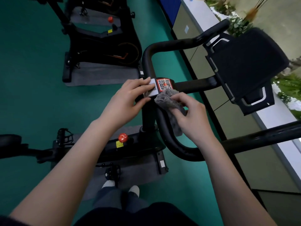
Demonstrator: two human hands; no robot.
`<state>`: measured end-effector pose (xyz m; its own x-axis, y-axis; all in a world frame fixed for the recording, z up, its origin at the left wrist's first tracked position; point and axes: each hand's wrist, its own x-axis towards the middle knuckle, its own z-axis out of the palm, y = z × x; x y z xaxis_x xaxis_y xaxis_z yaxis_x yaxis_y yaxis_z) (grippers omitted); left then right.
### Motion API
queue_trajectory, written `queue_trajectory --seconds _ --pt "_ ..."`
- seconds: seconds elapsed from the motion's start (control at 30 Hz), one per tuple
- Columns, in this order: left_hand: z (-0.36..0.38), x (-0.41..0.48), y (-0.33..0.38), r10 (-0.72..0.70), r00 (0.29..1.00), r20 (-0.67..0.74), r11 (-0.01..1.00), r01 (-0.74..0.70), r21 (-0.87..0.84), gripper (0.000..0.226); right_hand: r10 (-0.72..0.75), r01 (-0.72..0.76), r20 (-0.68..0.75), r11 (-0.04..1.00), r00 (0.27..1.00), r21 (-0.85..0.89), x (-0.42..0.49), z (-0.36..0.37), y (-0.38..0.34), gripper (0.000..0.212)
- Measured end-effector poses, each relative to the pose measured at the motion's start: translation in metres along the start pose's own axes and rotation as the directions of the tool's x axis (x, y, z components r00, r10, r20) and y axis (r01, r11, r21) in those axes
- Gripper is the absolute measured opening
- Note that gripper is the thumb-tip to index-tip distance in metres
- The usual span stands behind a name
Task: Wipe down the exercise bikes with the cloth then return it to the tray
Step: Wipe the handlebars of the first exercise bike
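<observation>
Two bikes on a green floor (32, 79): far bike (101, 46) at upper left on a grey mat (104, 75), near bike (147, 115) filling the centre and lower frame.

Handlebar (171, 44) of the near bike loops from centre to upper right. A black padded holder (247, 62) sits beyond it at right.

Left hand (127, 98), centre frame: fingers straight and laid over the bar's middle clamp, thumb under the edge of a white label (152, 91). It is steadying the clamp, not gripping it.

Right hand (193, 118), just right of centre, pinches the grey cloth (169, 101) between curled fingers and thumb. The cloth is bunched and pressed on the bar, right below the red QR label (164, 84). Its tail hangs down along the lower bar.

Red knob (123, 137) on the frame, below the hands.

Tray not in view.

Risks, as I judge them:
- The cloth's open weave could snag a label edge and lift it — the white one looks raised already.
- The bunched wad meets little of the bar, so a pass may leave strips unwiped.
- The hanging tail could catch on the lower bar and pull free of the pinch.
</observation>
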<state>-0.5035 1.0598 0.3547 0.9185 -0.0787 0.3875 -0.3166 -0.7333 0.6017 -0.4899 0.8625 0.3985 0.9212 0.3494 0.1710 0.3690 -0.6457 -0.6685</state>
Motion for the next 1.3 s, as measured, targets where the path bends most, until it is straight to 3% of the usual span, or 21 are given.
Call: queue_trajectory --seconds 0.13,0.23,0.33,0.43,0.63,0.7,0.77,0.93,1.0,1.2,1.3 --pt "-0.003 0.0 0.0 -0.001 1.0 0.018 1.0 0.001 0.003 0.041 0.036 -0.036 0.037 0.999 0.999 0.0 -0.016 -0.007 0.009 0.018" --pt "-0.005 0.0 -0.003 0.01 1.0 0.019 1.0 -0.01 0.006 0.042 0.147 -0.153 0.08 0.986 0.986 0.068 -0.019 -0.011 0.01 0.02" --pt "-0.007 0.002 -0.006 0.021 0.999 0.024 1.0 -0.022 0.014 0.043 0.211 -0.211 0.01 0.974 0.977 0.081 -0.01 -0.002 0.0 0.025" --pt "-0.01 0.005 -0.009 0.056 0.997 0.046 0.998 -0.057 0.018 0.043 0.272 -0.271 -0.086 0.962 0.958 0.026 -0.004 0.007 -0.013 0.013" --pt "-0.018 0.014 -0.016 0.135 0.986 0.096 0.991 -0.136 0.002 0.043 0.362 -0.395 -0.193 0.901 0.912 -0.178 -0.025 0.007 -0.041 0.005" --pt "-0.02 0.018 -0.02 0.164 0.98 0.111 0.986 -0.164 -0.003 0.043 0.429 -0.48 -0.24 0.849 0.871 -0.221 -0.032 0.006 -0.049 0.007" --pt "-0.021 0.021 -0.025 0.188 0.975 0.122 0.982 -0.187 -0.021 0.043 0.44 -0.535 -0.38 0.822 0.814 -0.195 -0.035 0.012 -0.058 0.012" --pt "-0.021 0.027 -0.035 0.286 0.952 0.113 0.954 -0.272 -0.124 0.041 0.3 -0.538 -0.715 0.834 0.631 -0.124 -0.009 0.076 -0.087 0.025" --pt "-0.02 0.03 -0.04 0.347 0.931 0.112 0.928 -0.324 -0.185 0.039 0.257 -0.529 -0.769 0.84 0.585 -0.121 0.001 0.109 -0.093 0.027" --pt "-0.021 0.038 -0.051 0.431 0.89 0.146 0.888 -0.39 -0.245 0.04 0.139 -0.552 -0.834 0.804 0.535 -0.22 -0.017 0.14 -0.09 0.028" --pt "-0.019 0.038 -0.05 0.429 0.892 0.142 0.888 -0.388 -0.249 0.04 0.127 -0.593 -0.917 0.793 0.379 -0.135 -0.039 0.138 -0.086 0.026"
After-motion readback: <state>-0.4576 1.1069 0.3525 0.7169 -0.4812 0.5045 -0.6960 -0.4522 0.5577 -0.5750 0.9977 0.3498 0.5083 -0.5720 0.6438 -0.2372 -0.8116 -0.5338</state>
